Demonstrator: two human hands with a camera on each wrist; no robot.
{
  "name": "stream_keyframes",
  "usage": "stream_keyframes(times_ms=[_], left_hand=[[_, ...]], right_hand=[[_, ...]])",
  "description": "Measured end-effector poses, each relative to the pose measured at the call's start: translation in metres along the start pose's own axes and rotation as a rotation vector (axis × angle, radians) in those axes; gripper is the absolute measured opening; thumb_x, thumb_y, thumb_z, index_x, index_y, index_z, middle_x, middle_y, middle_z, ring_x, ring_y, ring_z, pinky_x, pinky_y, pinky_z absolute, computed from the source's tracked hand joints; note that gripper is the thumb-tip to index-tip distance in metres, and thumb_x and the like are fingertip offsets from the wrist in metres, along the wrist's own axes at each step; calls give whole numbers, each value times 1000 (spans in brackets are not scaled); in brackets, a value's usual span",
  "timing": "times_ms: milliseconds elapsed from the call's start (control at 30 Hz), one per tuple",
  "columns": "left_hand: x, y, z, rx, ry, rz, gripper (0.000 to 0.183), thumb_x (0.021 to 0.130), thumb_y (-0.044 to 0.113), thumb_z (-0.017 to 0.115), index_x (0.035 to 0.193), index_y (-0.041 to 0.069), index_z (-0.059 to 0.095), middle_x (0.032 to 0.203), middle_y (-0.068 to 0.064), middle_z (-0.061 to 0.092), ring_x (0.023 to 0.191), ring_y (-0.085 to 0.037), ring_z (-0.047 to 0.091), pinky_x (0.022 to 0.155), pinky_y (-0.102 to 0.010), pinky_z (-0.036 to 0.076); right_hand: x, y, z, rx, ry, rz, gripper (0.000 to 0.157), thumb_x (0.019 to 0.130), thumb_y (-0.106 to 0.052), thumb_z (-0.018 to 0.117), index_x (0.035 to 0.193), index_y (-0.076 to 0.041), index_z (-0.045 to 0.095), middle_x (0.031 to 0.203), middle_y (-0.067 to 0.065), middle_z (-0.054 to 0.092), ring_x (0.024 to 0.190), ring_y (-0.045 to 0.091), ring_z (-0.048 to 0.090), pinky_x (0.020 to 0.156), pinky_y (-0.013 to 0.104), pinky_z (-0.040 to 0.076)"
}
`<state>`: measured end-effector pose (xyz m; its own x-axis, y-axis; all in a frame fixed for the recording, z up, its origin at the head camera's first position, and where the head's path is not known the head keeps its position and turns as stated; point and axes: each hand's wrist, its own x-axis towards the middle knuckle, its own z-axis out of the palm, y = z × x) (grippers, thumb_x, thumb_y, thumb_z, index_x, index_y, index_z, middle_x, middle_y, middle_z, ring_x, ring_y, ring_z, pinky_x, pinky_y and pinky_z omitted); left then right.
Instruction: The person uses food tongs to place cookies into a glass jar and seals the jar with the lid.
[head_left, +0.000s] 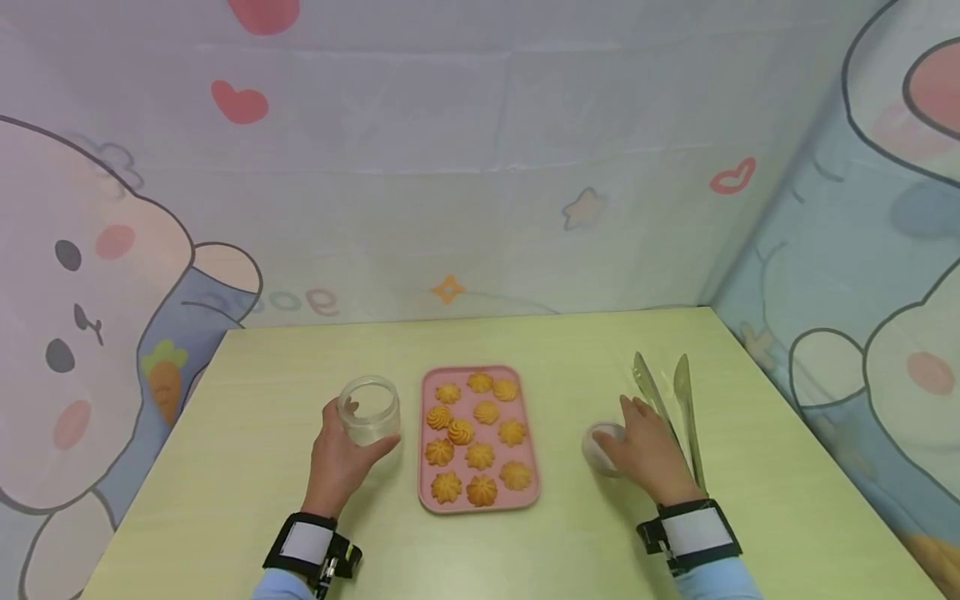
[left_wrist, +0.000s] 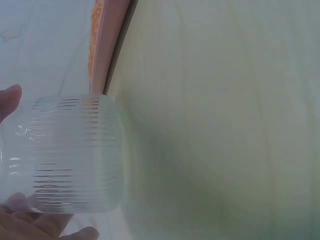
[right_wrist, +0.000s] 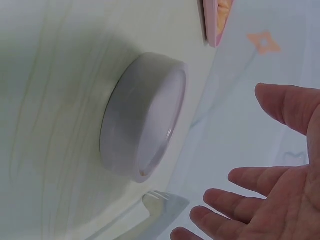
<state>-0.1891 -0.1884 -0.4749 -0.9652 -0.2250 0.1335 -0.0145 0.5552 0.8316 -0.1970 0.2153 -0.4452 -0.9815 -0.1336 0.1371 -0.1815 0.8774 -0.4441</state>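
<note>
Cookies (head_left: 480, 455) fill a pink tray (head_left: 527, 454) on the surface (head_left: 285, 400), printed cloth (head_left: 450, 167) behind; left fingers (head_left: 382, 448) curl round a glass jar (head_left: 373, 431), right fingers (head_left: 611, 448) spread over a lid (head_left: 595, 460).

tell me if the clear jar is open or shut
Open: the clear jar in the left hand shows a bare round rim, with nothing covering its mouth in the head view.
</note>
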Motion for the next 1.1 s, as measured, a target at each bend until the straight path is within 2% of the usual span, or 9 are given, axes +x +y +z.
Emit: stream_keyframes(times_ms=[167,467,567,700,867,967,1100], left_hand=[[-1,-2,-1,5,-4,-6,100,67,37,84,140,1,27,140,-25,45,121,-40,46,95,-59,42],[-1,-4,-1,13,-11,-19,101,66,40,84,141,2,27,141,-24,45,122,-39,45,96,-59,41],[-1,-4,-1,18,-12,-20,101,66,40,84,140,2,26,141,-24,45,122,-39,45,97,-59,41],[0,-5,-2,21,-14,-23,101,66,40,84,141,2,26,141,-24,45,123,-39,44,97,-59,41],[-1,-5,-2,20,-21,-28,102,66,40,83,142,4,26,142,-23,45,123,-39,44,97,-59,40],[-1,-4,-2,23,-22,-24,102,66,39,84,142,3,26,142,-23,44,123,-39,44,96,-60,40],[-1,-3,-2,23,-23,-23,102,67,40,83,141,2,26,142,-24,44,123,-39,44,96,-60,40]], right_hand=[[-1,4,-11,19,-14,39,73,92,-28,59,135,23,32,135,48,34,121,59,32,95,69,35],[-1,29,-24,1,25,129,77,90,-33,59,136,21,30,132,47,37,111,61,40,86,71,40],[-3,38,-29,-2,9,173,80,91,-36,58,136,23,28,130,48,37,110,61,40,84,70,41],[-7,50,-31,12,-17,208,78,90,-36,59,136,19,31,125,48,42,106,60,45,79,69,43],[-12,65,-28,-7,-41,250,67,86,-34,64,119,20,44,101,42,56,86,51,57,63,58,51],[-14,71,-27,-25,-56,275,61,83,-33,67,105,21,48,86,36,59,73,43,59,55,52,51],[-16,74,-24,-36,-70,309,56,81,-33,69,93,19,51,77,31,59,65,38,59,51,48,50]])
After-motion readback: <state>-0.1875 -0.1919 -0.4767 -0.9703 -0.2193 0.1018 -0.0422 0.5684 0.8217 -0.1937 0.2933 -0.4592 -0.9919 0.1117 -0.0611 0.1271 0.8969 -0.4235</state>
